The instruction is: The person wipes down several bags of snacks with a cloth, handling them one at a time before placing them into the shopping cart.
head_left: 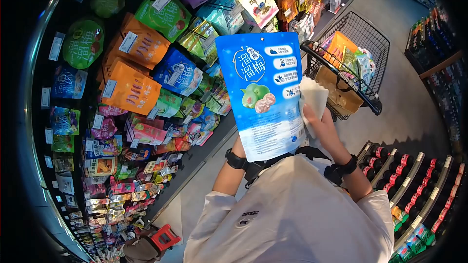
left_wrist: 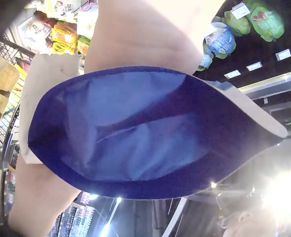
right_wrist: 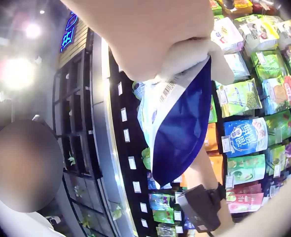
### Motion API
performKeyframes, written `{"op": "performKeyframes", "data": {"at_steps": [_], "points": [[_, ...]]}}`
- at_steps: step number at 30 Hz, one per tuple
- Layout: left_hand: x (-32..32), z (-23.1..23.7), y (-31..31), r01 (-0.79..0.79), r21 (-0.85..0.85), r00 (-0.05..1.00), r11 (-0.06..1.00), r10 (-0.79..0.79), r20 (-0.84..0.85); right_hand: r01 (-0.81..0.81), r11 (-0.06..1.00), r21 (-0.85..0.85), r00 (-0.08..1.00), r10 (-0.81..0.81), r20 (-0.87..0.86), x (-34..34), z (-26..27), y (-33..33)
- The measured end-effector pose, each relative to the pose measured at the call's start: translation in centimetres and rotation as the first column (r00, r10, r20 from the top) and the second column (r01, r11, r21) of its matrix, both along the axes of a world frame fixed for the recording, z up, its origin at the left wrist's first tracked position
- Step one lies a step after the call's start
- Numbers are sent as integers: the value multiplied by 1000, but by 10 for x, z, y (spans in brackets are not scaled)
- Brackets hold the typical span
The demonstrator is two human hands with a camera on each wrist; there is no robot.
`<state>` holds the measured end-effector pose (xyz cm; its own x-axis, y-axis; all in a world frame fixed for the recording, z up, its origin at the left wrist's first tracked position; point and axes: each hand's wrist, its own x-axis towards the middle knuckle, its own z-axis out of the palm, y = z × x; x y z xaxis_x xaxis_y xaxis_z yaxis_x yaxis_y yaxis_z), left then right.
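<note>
A blue packet [head_left: 263, 92] with plum pictures faces the head camera, tilted slightly. My right hand [head_left: 321, 124] is at its right edge, thumb over a crumpled white sheet [head_left: 313, 98] that it grips against that edge. In the head view my left hand is hidden behind the packet; only the wrist shows below. The left wrist view looks up at the packet's dark blue base [left_wrist: 145, 133], with my left hand [left_wrist: 150, 37] against its back, fingers hidden. In the right wrist view my right hand [right_wrist: 150, 39] and the white sheet [right_wrist: 190, 57] are at the packet's side [right_wrist: 182, 131].
Racks of hanging snack packets [head_left: 134, 87] with price tags fill the left. A black wire cart [head_left: 363, 27] holding several packets and a brown bag [head_left: 336, 90] stands at the upper right. Bottles [head_left: 397, 170] line shelves at the lower right. A red object [head_left: 165, 237] is at the bottom.
</note>
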<state>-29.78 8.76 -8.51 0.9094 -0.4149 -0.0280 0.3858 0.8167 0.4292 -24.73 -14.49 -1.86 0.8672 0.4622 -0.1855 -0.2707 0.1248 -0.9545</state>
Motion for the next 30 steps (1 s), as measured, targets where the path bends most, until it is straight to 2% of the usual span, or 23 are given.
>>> {"op": "performKeyframes", "data": {"at_steps": [3, 6, 7, 10, 12, 13, 14, 17, 18, 22, 30], "points": [[-1, -15, 12, -62, -30, 996, 998, 64, 58, 23, 1000, 7, 997, -24, 72, 5, 1, -6], [7, -24, 27, -237, -11, 968, 972, 237, 82, 114, 993, -5, 955, -108, 275, 10, -24, -16], [10, -11, 27, -332, 57, 943, 941, 330, 42, 149, 989, -3, 947, -142, 287, 10, -20, -18], [20, 84, -9, -504, 319, 827, 803, 555, -88, 239, 971, -4, 919, -225, 325, 15, -4, -16], [19, 90, -12, -443, 247, 874, 862, 476, -93, 274, 962, -20, 903, -249, 351, 16, -2, -16], [17, 89, -12, -411, 209, 895, 887, 437, -94, 269, 963, -16, 909, -249, 335, 16, -3, -17], [17, 76, -12, -423, 331, 874, 844, 476, -98, 264, 964, -10, 914, -247, 322, 17, -6, -17], [19, 79, -14, -400, 516, 882, 757, 472, -9, 253, 967, -39, 940, -235, 248, 19, -12, -23], [20, 83, -13, -394, 461, 887, 795, 461, -36, 245, 969, -38, 950, -232, 209, 19, -10, -25], [22, 82, -11, -403, 469, 889, 786, 458, -2, 272, 960, 62, 957, -277, 91, 17, -8, -23], [25, 82, -4, -442, 432, 872, 786, 489, 0, 194, 952, 237, 968, -147, -201, 17, -5, -23]]}}
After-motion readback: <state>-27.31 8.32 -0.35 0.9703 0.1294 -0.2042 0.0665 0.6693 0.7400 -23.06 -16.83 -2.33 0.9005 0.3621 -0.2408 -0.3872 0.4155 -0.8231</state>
